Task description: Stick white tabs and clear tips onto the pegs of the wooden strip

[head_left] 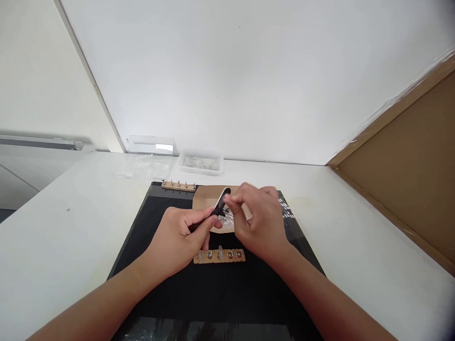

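Note:
My left hand point(180, 233) grips a thin dark, flat tool point(219, 204) that points up and to the right. My right hand point(257, 219) has its fingers pinched at the tool's upper end; whether it holds some small part there I cannot tell. Both hands hover over a black mat point(216, 289). Just below them lies a small wooden strip point(220, 256) with a row of metal studs. Behind the hands sits a tan rounded plate point(204, 198), partly hidden, with small shiny bits on it.
A second studded wooden strip point(178, 186) lies at the mat's far left corner. A clear tray point(200, 163) of small parts and plastic bags point(138, 166) stand by the white wall. A brown board point(418, 162) leans at the right of the white table point(53, 244).

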Tool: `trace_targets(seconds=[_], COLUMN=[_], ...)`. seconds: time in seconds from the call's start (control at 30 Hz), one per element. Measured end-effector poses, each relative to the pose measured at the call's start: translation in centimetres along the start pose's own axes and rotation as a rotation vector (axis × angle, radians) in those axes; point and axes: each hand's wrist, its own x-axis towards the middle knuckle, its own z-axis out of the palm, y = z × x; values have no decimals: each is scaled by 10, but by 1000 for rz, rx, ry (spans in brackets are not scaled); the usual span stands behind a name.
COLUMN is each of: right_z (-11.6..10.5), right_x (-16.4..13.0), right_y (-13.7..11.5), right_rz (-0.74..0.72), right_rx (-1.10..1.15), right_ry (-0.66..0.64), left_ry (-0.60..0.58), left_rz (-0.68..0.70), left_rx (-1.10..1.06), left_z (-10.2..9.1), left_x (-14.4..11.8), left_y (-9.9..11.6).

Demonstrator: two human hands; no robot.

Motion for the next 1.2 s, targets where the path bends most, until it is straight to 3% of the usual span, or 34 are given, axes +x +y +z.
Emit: trace_targets(seconds=[0.2,0.37,0.47,0.73,1.0,1.2], right_z=[0,1,1,5,1,-1], right_x=[-1,-1,0,-5,-3,-6], right_y=[-5,-10,-10,-12,-7,0], right_rz=[-39,4,78,67,132,177], right_rx=[-21,3,8,36,104,125], right_ry=[-7,18,9,-3,9,67], left_ry=[131,268,329,320,200,280], left_rz=[269,523,593,594,414,335], left_rx=[242,443,531,524,431,500], left_z=[0,2,4,-1,-6,-23], left_x=[0,0,0,3,7,18], left_y=[-2,-7,-6,-8,-11,-28])
